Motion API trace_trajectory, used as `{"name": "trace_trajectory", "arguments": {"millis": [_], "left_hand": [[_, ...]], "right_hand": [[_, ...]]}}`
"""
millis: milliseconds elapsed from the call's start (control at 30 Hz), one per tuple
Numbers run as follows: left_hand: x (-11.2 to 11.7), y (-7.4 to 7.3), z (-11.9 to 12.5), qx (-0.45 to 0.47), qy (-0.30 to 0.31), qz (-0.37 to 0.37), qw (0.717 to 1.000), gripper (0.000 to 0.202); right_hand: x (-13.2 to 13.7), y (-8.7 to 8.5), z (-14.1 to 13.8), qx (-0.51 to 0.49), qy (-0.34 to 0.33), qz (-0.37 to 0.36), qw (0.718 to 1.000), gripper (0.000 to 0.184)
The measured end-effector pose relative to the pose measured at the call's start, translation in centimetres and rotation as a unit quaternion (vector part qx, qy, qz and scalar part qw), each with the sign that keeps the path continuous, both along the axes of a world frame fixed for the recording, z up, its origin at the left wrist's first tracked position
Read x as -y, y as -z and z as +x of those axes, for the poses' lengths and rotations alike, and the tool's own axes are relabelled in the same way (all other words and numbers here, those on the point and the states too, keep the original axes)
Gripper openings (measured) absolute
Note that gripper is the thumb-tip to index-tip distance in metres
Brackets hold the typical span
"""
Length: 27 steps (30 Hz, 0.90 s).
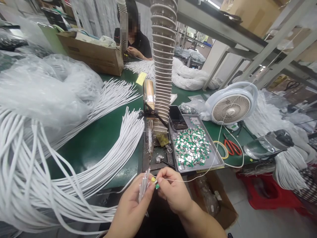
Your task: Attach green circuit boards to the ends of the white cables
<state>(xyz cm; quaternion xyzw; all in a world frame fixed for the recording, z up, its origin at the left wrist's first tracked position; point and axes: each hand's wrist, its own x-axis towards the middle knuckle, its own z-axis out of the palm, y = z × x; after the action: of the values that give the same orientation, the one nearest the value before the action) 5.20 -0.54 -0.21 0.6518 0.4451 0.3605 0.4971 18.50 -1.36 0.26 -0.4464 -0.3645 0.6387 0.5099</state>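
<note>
My left hand holds a small bunch of white cable ends upright between fingers and thumb. My right hand pinches a tiny green-and-silver part right next to those cable ends. A thin white wire runs from near my right fingers up toward the fan. A metal tray heaped with similar green-and-silver parts lies just beyond my hands. Long white cables sweep in a large bundle past my left hand.
A ribbed white duct rises from the green workbench. A phone lies on the tray. Nearby are a white fan, red scissors, plastic-wrapped cable bundles and a cardboard box. A co-worker handles cables across the bench.
</note>
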Motion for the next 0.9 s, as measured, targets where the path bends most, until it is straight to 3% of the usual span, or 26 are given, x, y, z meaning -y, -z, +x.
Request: {"name": "trace_trajectory", "arguments": {"millis": [100,200,367,500,667,900], "left_hand": [[-0.1,0.0,0.1,-0.002,0.004,0.001,1.000,0.028],[-0.2,0.1,0.3,0.002,0.008,-0.023,1.000,0.029],[0.0,0.3,0.1,-0.012,0.012,-0.032,0.999,0.032],[0.2,0.4,-0.2,-0.019,-0.001,-0.068,0.997,0.038],[-0.1,-0.1,0.2,0.022,-0.008,-0.115,0.993,0.045],[-0.4,-0.9,0.5,0.040,-0.027,-0.151,0.987,0.050]], "right_hand": [[-0.2,-0.3,0.1,0.038,0.007,0.010,0.999,0.037],[-0.3,-1.0,0.3,0.151,0.029,0.083,0.985,0.023],[-0.3,-1.7,0.6,0.245,0.038,0.155,0.956,0.019],[0.0,-1.3,0.9,0.297,0.059,0.204,0.931,0.019],[0.2,-0.5,0.9,0.208,0.080,0.170,0.960,0.020],[-0.2,-0.8,0.3,0.174,0.107,0.189,0.960,0.016]]}}
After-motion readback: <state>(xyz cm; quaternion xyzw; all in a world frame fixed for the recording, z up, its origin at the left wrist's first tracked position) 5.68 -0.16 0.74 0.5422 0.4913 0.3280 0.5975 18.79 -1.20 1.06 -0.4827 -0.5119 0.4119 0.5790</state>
